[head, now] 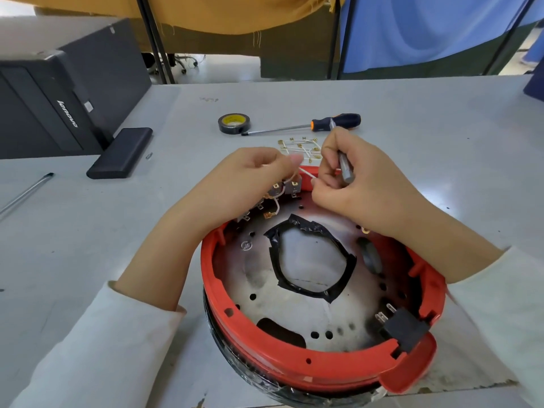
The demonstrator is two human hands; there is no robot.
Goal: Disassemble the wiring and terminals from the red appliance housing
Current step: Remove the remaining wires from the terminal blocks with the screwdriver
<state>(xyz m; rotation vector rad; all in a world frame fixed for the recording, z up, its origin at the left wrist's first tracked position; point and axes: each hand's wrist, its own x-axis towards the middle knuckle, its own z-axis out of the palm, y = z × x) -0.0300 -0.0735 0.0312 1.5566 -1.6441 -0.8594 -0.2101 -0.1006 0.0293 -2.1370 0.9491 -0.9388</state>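
Note:
The round red appliance housing (294,366) lies open side up on the grey table, its metal base plate (256,278) showing a black-taped hole. At its far rim sit terminal blocks with brass terminals and thin wires (275,198). My left hand (250,178) pinches a white wire (306,173) above those terminals. My right hand (353,178) holds the other end of that wire at its fingertips and also grips a grey metal tool (343,169) in its palm. Several removed wires with brass terminals (303,150) lie on the table just beyond the housing.
A roll of black tape (234,123) and an orange-and-black screwdriver (323,125) lie further back. A black computer case (53,104) and a black flat box (120,153) stand at the left. A metal rod (26,192) lies at the left edge.

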